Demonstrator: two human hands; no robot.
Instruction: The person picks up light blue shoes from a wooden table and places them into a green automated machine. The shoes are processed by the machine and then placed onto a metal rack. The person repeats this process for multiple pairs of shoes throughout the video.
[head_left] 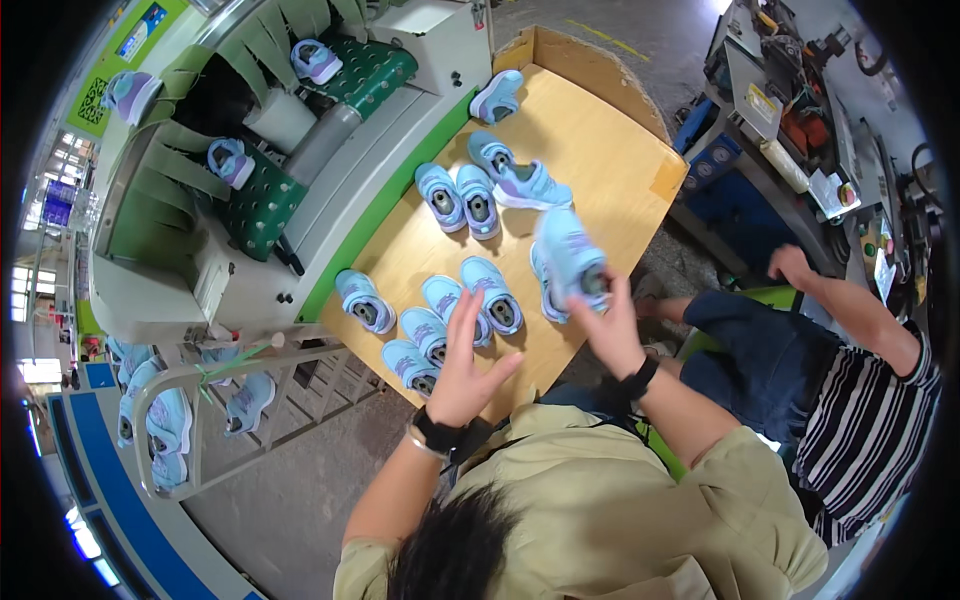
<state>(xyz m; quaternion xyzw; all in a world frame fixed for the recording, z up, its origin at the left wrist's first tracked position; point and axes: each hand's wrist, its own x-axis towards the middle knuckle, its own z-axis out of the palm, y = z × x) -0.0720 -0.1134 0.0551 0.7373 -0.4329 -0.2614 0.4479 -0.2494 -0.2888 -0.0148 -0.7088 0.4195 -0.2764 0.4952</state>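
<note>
Hands first: the right hand (608, 335) grips a small light-blue child's sneaker with purple trim (572, 258) from below, fingers closed around its heel end, holding it raised above the near right part of the light wooden table (610, 165). The left hand (465, 365) is open, fingers extended and together, palm turned toward the right hand, holding nothing; it hovers just above a row of matching light-blue sneakers (455, 318) lying on the table. The held sneaker is motion-blurred, so its exact orientation cannot be determined.

Judgement for handling: support the shoe at heel and sole with the right hand, bring the open left hand to the toe before turning it, and keep it clear of the pairs below.

Further matching sneakers (490, 185) lie mid-table. Beyond the table's left edge runs a grey conveyor with green perforated carriers (262, 205). A seated person in a striped shirt (865, 425) is at the right.
</note>
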